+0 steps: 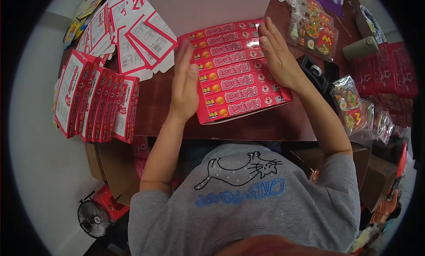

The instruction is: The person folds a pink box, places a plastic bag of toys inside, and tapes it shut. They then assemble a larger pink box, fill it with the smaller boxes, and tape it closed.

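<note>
A display carton (202,112) sits in front of me on the table, packed with a row of slim red-pink boxes (239,82) lying side by side, printed with Chinese characters. Its pale lid (221,3) stands raised at the far side. Along the carton's left side lies my left hand (185,85), fingers stretched out and slightly blurred at the tips. My right hand (279,56) rests flat on the right side, its fingers extended over the ends of the upper boxes. Both palms face inward, with the boxes between them.
On the left, several red-and-white boxes (97,101) stand in a row, with flat unfolded cartons (146,41) behind. To the right are clear-bagged packs (314,28), a black tape dispenser (316,72), a green cup (361,48) and stacked pink boxes (389,72). A fan (95,218) stands lower left.
</note>
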`<state>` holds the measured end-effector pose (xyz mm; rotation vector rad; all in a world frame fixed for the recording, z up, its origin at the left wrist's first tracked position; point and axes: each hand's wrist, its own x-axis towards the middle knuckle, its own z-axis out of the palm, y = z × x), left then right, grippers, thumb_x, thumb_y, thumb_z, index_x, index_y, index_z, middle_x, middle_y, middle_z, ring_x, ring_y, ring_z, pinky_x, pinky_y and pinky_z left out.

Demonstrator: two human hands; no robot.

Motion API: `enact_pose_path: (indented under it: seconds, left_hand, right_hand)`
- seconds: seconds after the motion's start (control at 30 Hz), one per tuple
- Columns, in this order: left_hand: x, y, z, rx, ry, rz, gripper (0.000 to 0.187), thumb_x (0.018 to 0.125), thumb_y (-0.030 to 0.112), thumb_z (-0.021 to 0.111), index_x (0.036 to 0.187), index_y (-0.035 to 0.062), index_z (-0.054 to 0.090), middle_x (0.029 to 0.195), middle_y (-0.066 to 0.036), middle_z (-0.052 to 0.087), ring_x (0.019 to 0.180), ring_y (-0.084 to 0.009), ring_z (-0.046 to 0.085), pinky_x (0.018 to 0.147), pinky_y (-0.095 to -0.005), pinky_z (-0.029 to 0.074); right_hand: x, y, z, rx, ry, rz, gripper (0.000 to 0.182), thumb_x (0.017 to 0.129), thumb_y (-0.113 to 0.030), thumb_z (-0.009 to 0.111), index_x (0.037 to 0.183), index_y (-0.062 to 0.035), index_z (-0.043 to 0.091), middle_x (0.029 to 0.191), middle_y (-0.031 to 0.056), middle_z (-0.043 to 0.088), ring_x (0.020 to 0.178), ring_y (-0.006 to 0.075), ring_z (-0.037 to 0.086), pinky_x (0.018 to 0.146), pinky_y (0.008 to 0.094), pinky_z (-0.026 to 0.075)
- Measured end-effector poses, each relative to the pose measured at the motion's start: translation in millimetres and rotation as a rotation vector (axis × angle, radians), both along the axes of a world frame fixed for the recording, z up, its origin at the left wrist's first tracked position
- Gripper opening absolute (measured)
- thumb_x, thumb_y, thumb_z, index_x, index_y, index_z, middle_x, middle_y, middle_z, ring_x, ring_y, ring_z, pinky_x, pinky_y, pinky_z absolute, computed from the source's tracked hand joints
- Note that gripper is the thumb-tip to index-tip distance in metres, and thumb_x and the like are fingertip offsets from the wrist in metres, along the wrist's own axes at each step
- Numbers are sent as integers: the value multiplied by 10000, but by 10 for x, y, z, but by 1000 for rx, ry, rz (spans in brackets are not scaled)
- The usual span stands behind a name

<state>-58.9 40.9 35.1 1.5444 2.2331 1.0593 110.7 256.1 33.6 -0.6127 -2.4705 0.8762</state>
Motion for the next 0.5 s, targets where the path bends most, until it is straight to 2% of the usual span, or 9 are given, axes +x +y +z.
enact_pose_path:
  seconds: [0.07, 0.17, 0.23, 0.27, 0.33, 0.37, 0.43, 0.47, 0.5]
  left_hand:
    - [-120, 130, -168, 517, -1051, 126, 712, 1019, 117, 503, 1587, -19, 95, 1641, -264, 147, 1524, -344, 192, 1228, -465, 159]
    - [-619, 259, -287, 539, -835, -67, 815, 927, 9, 596, 1584, 1, 113, 1593, -202, 260, 1446, -268, 330, 1192, -396, 268]
    - [-658, 270, -80, 397, -707, -215, 691, 913, 33, 634, 1515, -13, 298, 1543, -164, 397, 1411, -234, 398, 1165, -391, 308]
    - [-697, 260, -92, 399, -703, -220, 691, 913, 33, 634, 1515, -13, 298, 1543, -164, 397, 1411, -234, 398, 1165, -391, 308]
    - [-881, 240, -123, 303, -315, -183, 527, 891, 17, 631, 1399, 18, 491, 1498, -117, 509, 1394, -269, 453, 1172, -402, 299]
    - [-986, 215, -104, 304, -311, -187, 527, 891, 17, 631, 1399, 18, 491, 1498, -117, 509, 1394, -269, 453, 1172, -402, 299]
    - [-1106, 137, 32, 174, 310, -375, 413, 864, -5, 626, 1273, 53, 606, 1473, -71, 555, 1362, -293, 501, 1170, -423, 313]
    - [-1131, 103, 97, 110, 257, -429, 424, 883, 78, 597, 1307, 91, 613, 1479, -39, 546, 1386, -298, 472, 1195, -485, 273]
    - [-1077, 63, 170, 105, 248, -430, 424, 883, 78, 597, 1307, 91, 613, 1479, -39, 546, 1386, -298, 472, 1195, -485, 273]
  right_hand:
    - [-2, -1, 12, 39, -15, -33, 724, 1080, -507, 271, 1505, 72, 359, 1632, 269, 193, 1533, 375, 169, 1237, 415, 161]
    - [8, 19, -10, 128, -76, -41, 749, 1072, -534, 253, 1508, 66, 359, 1632, 272, 190, 1533, 387, 155, 1242, 419, 139]
    - [7, 56, -14, 34, -25, -16, 738, 1063, -543, 271, 1521, 27, 367, 1644, 257, 173, 1544, 355, 142, 1242, 413, 130]
    - [24, 67, 9, 38, -21, -20, 738, 1063, -543, 271, 1521, 27, 367, 1644, 257, 173, 1544, 355, 142, 1242, 413, 130]
    - [50, 67, 69, -554, 165, -20, 698, 1053, -529, 314, 1545, -37, 368, 1672, 183, 157, 1554, 297, 127, 1238, 411, 138]
    - [87, 208, 50, -552, 170, -21, 698, 1053, -529, 314, 1545, -37, 368, 1672, 183, 157, 1554, 297, 127, 1238, 411, 138]
    - [227, 528, 29, -846, 348, -36, 648, 1047, -465, 405, 1590, -128, 301, 1681, 46, 199, 1549, 190, 141, 1234, 410, 166]
    - [303, 549, 1, -851, 339, -36, 648, 1047, -465, 405, 1590, -128, 301, 1681, 46, 199, 1549, 190, 141, 1234, 410, 166]
    - [376, 529, 89, -712, 227, 133, 649, 1038, -432, 446, 1592, -129, 296, 1679, 54, 201, 1547, 202, 150, 1234, 416, 174]
